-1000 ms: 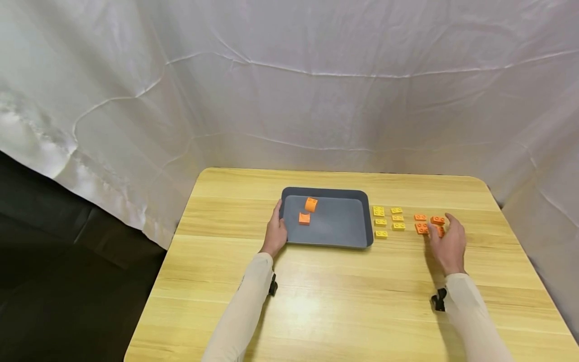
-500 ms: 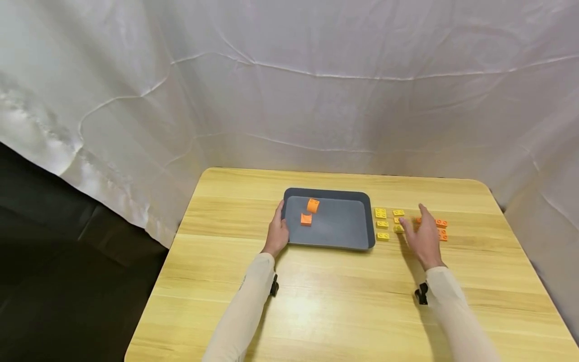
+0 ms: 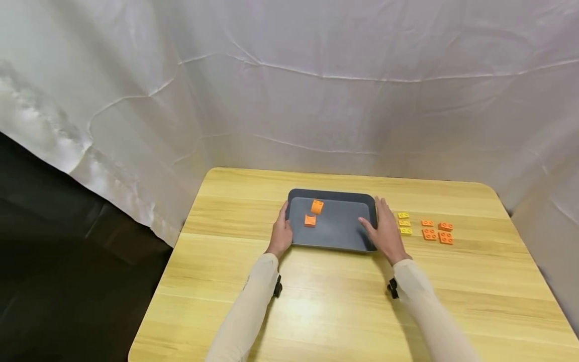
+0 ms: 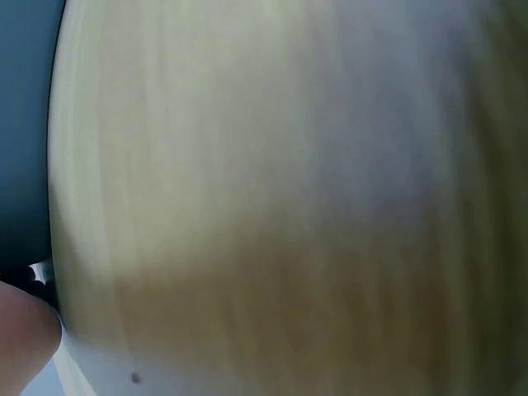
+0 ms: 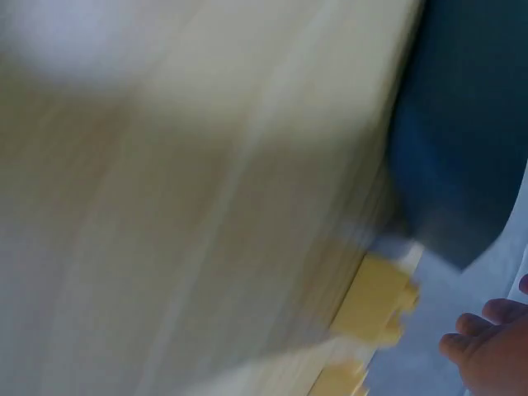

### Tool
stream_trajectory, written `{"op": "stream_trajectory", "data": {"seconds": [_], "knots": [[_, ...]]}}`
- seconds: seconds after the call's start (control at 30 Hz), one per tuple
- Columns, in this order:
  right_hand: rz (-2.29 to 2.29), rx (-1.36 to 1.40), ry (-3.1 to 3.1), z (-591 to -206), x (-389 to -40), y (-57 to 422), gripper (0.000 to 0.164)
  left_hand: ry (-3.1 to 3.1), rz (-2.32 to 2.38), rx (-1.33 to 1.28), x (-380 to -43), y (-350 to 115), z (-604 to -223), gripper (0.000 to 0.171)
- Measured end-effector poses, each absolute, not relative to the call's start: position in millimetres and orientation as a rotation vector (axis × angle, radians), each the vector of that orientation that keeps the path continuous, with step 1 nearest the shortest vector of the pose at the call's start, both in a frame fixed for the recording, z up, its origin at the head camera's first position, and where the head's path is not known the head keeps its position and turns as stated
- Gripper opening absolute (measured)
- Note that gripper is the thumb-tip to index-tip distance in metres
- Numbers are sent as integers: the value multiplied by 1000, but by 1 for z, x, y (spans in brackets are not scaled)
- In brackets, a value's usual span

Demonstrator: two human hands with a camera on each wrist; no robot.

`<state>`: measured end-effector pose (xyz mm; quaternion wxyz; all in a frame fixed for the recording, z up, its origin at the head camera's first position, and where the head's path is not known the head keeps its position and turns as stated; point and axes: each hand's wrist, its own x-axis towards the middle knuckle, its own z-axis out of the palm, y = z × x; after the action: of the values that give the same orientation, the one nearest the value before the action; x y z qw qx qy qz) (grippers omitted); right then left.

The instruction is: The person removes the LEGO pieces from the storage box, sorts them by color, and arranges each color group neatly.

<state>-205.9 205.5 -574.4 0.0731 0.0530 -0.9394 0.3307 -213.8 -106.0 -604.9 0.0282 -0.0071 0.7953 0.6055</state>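
Observation:
A dark grey rectangular tray (image 3: pixel 336 236) lies on the wooden table, with two orange bricks inside: a curved one (image 3: pixel 317 206) and a block with a hollowed top (image 3: pixel 309 221). My left hand (image 3: pixel 280 235) rests along the tray's left side, its fingers fairly straight. My right hand (image 3: pixel 386 235) is at the right side, fingers extended along the outside and thumb spread over the tray's interior. In the right wrist view its fingertips (image 5: pixel 474 330) appear apart from the tray's corner (image 5: pixel 462 165). Whether the right hand touches the rim cannot be told.
To the right of my right hand stand yellow bricks (image 3: pixel 404 223) and several orange bricks (image 3: pixel 429 235). The right wrist view shows yellow bricks (image 5: pixel 375 301) near the tray, partly hidden by my hand in the head view. Pale curtains (image 3: pixel 339 125) enclose the table (image 3: pixel 334 301).
My right hand has moved left from the orange bricks, over the yellow ones, to the tray's right side. The left hand stays at the tray. The view has shifted slightly.

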Motion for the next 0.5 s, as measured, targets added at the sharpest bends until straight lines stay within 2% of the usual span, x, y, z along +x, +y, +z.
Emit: {"op": "stream_trajectory", "data": {"seconds": [0.5], "knots": [[1036, 309, -2877, -564, -224, 138, 86, 2478, 1859, -28, -216, -99, -606, 61]]}}
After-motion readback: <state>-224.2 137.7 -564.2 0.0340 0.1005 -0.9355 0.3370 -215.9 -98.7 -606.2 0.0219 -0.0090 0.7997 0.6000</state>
